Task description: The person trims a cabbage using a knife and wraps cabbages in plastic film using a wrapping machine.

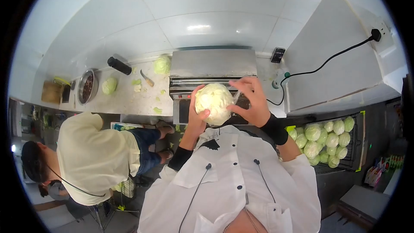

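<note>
A pale cabbage (213, 104) is held up in front of the steel wrapping machine (214, 64). My left hand (196, 111) cups it from the left side, with the thumb pressed on its front. On the right, my right hand (251, 102) has thumb and fingers curved towards each other, pinching clear film (236, 97) beside the cabbage. Part of the machine's lower front is hidden behind the cabbage and my hands.
Left counter: a knife (147, 78), a whole cabbage (162, 65), another cabbage (109, 86), a black bottle (119, 65) and a metal bowl (82, 87). A co-worker (92, 155) sits at left. A crate (356, 146) holds wrapped cabbages. A black cable (319, 70) hangs at right.
</note>
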The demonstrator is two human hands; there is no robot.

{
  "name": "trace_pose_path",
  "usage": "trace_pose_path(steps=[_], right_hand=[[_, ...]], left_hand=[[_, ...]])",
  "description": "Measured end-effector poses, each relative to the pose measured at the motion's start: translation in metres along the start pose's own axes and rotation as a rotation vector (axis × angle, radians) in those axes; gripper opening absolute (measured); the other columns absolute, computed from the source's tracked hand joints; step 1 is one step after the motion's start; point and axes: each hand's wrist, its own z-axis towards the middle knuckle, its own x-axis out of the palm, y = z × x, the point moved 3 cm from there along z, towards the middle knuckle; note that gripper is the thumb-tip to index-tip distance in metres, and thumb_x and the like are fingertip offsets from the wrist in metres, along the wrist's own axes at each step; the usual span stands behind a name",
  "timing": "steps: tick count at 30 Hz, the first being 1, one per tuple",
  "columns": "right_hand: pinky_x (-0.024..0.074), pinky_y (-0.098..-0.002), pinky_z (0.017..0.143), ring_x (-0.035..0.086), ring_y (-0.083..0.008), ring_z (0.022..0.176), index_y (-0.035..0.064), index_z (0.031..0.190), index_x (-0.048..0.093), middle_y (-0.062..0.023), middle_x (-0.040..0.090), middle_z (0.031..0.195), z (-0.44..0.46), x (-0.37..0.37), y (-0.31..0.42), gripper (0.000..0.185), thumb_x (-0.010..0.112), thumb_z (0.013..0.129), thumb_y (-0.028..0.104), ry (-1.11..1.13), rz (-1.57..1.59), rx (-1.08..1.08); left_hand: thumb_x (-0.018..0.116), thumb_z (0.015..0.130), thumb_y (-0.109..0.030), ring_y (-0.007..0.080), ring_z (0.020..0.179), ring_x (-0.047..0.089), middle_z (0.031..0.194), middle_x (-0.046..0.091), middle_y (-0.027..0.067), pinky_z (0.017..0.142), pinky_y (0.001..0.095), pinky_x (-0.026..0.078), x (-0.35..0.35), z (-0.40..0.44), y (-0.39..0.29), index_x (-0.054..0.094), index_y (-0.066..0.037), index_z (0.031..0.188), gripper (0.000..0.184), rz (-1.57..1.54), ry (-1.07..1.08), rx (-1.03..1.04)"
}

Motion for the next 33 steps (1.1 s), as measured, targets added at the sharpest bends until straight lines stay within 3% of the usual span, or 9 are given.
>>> trace_pose_path(steps=[6, 7, 10, 13, 16, 19, 22, 25, 33], right_hand=[[0.0506, -0.0345, 0.071, 0.059, -0.0267, 0.081, 0.0066, 0.099, 0.065, -0.0063, 0.064, 0.1, 0.002, 0.0, -0.002, 0.028, 0.076, 0.074, 0.003, 0.082, -0.022, -0.342], [0.0502, -0.035, 0.07, 0.059, -0.0274, 0.081, 0.0058, 0.092, 0.062, -0.0071, 0.064, 0.098, 0.0, 0.0, -0.003, 0.023, 0.075, 0.073, 0.0, 0.066, -0.005, -0.338], [0.0501, -0.0347, 0.07, 0.06, -0.027, 0.081, 0.0047, 0.095, 0.06, -0.0075, 0.065, 0.098, -0.011, 0.0, -0.001, 0.025, 0.072, 0.074, -0.003, 0.0, -0.04, -0.33], [0.0511, -0.0337, 0.073, 0.061, -0.029, 0.083, 0.0034, 0.1, 0.058, -0.009, 0.066, 0.104, -0.018, 0.005, -0.004, 0.029, 0.071, 0.075, -0.004, -0.045, 0.079, -0.277], [0.0511, -0.0353, 0.08, 0.062, -0.0289, 0.089, 0.0051, 0.116, 0.053, -0.0103, 0.065, 0.109, -0.015, 0.01, -0.009, 0.045, 0.065, 0.075, -0.01, -0.098, 0.264, -0.14], [0.0508, -0.0349, 0.082, 0.062, -0.0289, 0.091, 0.0039, 0.114, 0.059, -0.0111, 0.063, 0.111, -0.002, -0.001, 0.005, 0.038, 0.065, 0.078, -0.008, 0.069, 0.301, 0.081], [0.0521, -0.0338, 0.079, 0.063, -0.0268, 0.091, 0.0041, 0.099, 0.063, -0.0103, 0.064, 0.107, -0.003, -0.004, 0.002, 0.023, 0.067, 0.078, -0.004, 0.129, 0.099, -0.072], [0.0519, -0.0341, 0.075, 0.063, -0.0257, 0.087, 0.0045, 0.093, 0.064, -0.0093, 0.064, 0.097, -0.004, -0.004, 0.001, 0.017, 0.066, 0.079, -0.004, 0.101, 0.119, -0.115], [0.0472, -0.0295, 0.065, 0.058, -0.0221, 0.071, 0.0016, 0.086, 0.055, -0.0099, 0.06, 0.081, -0.009, -0.002, -0.003, 0.014, 0.067, 0.082, -0.004, -0.076, 0.244, 0.113]], left_hand=[[0.086, 0.064, -0.037, 0.0225, 0.121, 0.053, 0.13, 0.052, 0.0116, 0.103, 0.0357, 0.045, -0.007, 0.0, -0.004, 0.035, -0.004, 0.144, 0.101, 0.165, 0.101, 0.009], [0.086, 0.064, -0.037, 0.0221, 0.121, 0.053, 0.13, 0.052, 0.0113, 0.102, 0.0354, 0.045, -0.007, 0.0, -0.003, 0.036, -0.004, 0.144, 0.101, 0.167, 0.102, 0.007], [0.086, 0.062, -0.038, 0.0209, 0.121, 0.053, 0.129, 0.052, 0.0108, 0.102, 0.0346, 0.045, -0.005, -0.003, -0.005, 0.037, -0.003, 0.143, 0.1, 0.166, 0.095, 0.009], [0.086, 0.061, -0.038, 0.0203, 0.12, 0.053, 0.129, 0.052, 0.0106, 0.102, 0.034, 0.044, 0.002, -0.004, -0.008, 0.037, -0.003, 0.142, 0.101, 0.161, 0.086, 0.01], [0.086, 0.06, -0.038, 0.0206, 0.12, 0.053, 0.129, 0.052, 0.0109, 0.102, 0.0339, 0.044, 0.003, -0.003, -0.008, 0.037, -0.002, 0.142, 0.102, 0.184, 0.103, 0.005], [0.086, 0.06, -0.035, 0.0211, 0.12, 0.053, 0.129, 0.052, 0.0111, 0.102, 0.0341, 0.044, 0.0, -0.001, -0.009, 0.038, -0.002, 0.142, 0.101, 0.206, 0.121, 0.019], [0.087, 0.059, -0.033, 0.0215, 0.12, 0.053, 0.13, 0.052, 0.0114, 0.102, 0.0343, 0.044, -0.003, 0.0, -0.014, 0.038, -0.002, 0.141, 0.101, 0.231, 0.158, 0.032], [0.088, 0.058, -0.032, 0.0218, 0.121, 0.053, 0.132, 0.051, 0.0119, 0.103, 0.0347, 0.043, -0.003, 0.0, -0.016, 0.039, -0.002, 0.141, 0.101, 0.216, 0.178, 0.016], [0.089, 0.059, -0.026, 0.0219, 0.126, 0.05, 0.138, 0.049, 0.011, 0.107, 0.0349, 0.04, 0.0, -0.002, -0.009, 0.041, -0.004, 0.142, 0.098, 0.347, 0.302, 0.027]])
